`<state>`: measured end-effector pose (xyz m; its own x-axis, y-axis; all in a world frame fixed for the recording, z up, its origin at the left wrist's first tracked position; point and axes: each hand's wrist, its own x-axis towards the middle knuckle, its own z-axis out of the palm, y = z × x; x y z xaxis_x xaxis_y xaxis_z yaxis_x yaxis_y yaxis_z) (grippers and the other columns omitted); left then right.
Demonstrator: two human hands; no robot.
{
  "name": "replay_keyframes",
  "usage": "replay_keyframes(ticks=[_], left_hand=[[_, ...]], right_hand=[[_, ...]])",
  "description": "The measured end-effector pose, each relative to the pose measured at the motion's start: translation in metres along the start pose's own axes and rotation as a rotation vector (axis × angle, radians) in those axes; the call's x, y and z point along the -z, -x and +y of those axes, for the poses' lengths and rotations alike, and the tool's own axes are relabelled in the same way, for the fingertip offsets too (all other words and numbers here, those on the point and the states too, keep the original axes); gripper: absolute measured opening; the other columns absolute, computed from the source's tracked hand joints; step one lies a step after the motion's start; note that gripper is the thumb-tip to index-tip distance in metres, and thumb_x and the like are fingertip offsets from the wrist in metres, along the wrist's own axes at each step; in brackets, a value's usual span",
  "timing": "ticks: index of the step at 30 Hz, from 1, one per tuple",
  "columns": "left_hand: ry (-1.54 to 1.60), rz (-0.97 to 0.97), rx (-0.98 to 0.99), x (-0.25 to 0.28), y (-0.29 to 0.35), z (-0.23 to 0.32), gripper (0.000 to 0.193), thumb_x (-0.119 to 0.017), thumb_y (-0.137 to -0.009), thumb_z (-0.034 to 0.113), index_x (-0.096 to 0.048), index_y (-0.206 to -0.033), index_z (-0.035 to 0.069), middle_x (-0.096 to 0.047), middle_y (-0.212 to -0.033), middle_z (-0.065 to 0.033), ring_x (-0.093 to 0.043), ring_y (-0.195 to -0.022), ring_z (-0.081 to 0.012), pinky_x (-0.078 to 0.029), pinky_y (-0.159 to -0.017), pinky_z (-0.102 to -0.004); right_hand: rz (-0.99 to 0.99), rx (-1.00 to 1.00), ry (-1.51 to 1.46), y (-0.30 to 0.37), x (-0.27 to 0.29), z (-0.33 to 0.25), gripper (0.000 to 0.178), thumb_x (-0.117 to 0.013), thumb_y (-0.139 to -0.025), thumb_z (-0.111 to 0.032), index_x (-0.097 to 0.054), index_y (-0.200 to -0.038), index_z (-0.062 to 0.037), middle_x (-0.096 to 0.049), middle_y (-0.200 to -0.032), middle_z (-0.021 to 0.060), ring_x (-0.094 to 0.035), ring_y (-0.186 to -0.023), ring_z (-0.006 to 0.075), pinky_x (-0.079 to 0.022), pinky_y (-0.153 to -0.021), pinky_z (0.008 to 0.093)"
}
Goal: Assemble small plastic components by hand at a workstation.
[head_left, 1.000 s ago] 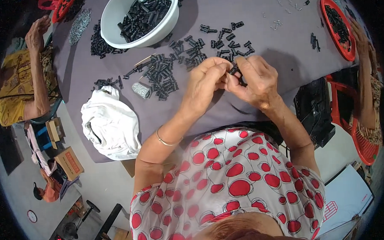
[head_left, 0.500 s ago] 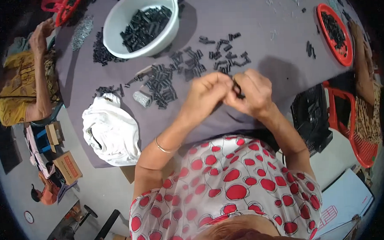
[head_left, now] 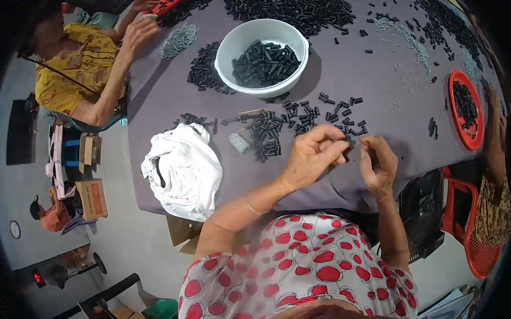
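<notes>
My left hand (head_left: 314, 156) pinches a small black plastic part (head_left: 349, 147) between thumb and fingertips, just above the grey table cover (head_left: 348, 89). My right hand (head_left: 379, 165) is a little to the right of it, fingers curled toward the thumb. Whether the right hand holds something tiny is hidden by the fingers. Loose black parts (head_left: 321, 115) lie scattered just beyond both hands, with a denser heap (head_left: 265, 138) to the left.
A white bowl (head_left: 225, 62) full of black parts stands at the table's middle. A white cloth (head_left: 183, 170) lies at the near left edge, a red tray (head_left: 453, 96) at the right. A person in yellow (head_left: 83, 70) works at the far left; another sits at the right edge (head_left: 493, 207).
My two hands, pressed together on the small part before, have drawn slightly apart. The view has tilted, so more of the far table shows.
</notes>
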<state>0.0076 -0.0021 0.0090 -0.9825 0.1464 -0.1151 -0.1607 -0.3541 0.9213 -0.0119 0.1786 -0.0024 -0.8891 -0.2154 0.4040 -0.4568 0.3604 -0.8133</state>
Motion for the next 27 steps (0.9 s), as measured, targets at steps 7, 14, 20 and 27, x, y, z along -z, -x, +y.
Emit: replay_keyframes(ticks=[7,14,20,27], left_hand=[[-0.461,0.428,-0.438,0.019,-0.007,0.042,0.017,-0.063,-0.083,-0.001,-0.06,-0.099,-0.001,-0.063,-0.087,-0.0035,-0.059,-0.076,-0.0081,-0.048,-0.067,-0.0202],[-1.252,0.7,-0.706,0.065,-0.038,0.096,0.017,-0.071,-0.077,0.014,-0.067,-0.091,0.004,-0.066,-0.081,-0.0069,-0.061,-0.075,-0.015,-0.045,-0.068,-0.0276],[-1.519,0.689,-0.672,0.083,-0.055,0.088,0.019,-0.068,-0.077,0.014,-0.068,-0.095,0.01,-0.066,-0.088,-0.0069,-0.059,-0.085,-0.0251,-0.045,-0.079,-0.0361],[-1.196,0.29,-0.794,0.025,-0.03,0.059,0.012,-0.067,-0.074,0.003,-0.065,-0.086,0.004,-0.064,-0.086,-0.0096,-0.058,-0.081,-0.0258,-0.043,-0.076,-0.0366]], right_hand=[[0.003,-0.007,-0.103,-0.001,-0.001,0.002,0.024,-0.057,-0.074,0.012,-0.059,-0.094,-0.0011,-0.054,-0.072,0.0036,-0.047,-0.055,0.0064,-0.038,-0.05,0.0193],[0.004,-0.033,-0.017,-0.005,-0.002,-0.002,0.019,-0.057,-0.075,0.009,-0.06,-0.091,-0.0013,-0.058,-0.074,0.0064,-0.052,-0.055,0.0095,-0.042,-0.05,0.0217],[0.001,-0.04,-0.117,-0.003,-0.001,-0.001,0.015,-0.058,-0.075,0.008,-0.06,-0.088,0.0008,-0.057,-0.073,0.0064,-0.053,-0.057,0.0097,-0.044,-0.051,0.0219],[-0.041,-0.098,-0.096,-0.002,0.004,0.001,0.017,-0.058,-0.075,0.006,-0.061,-0.09,-0.0007,-0.057,-0.072,0.0059,-0.052,-0.056,0.0098,-0.042,-0.051,0.0234]])
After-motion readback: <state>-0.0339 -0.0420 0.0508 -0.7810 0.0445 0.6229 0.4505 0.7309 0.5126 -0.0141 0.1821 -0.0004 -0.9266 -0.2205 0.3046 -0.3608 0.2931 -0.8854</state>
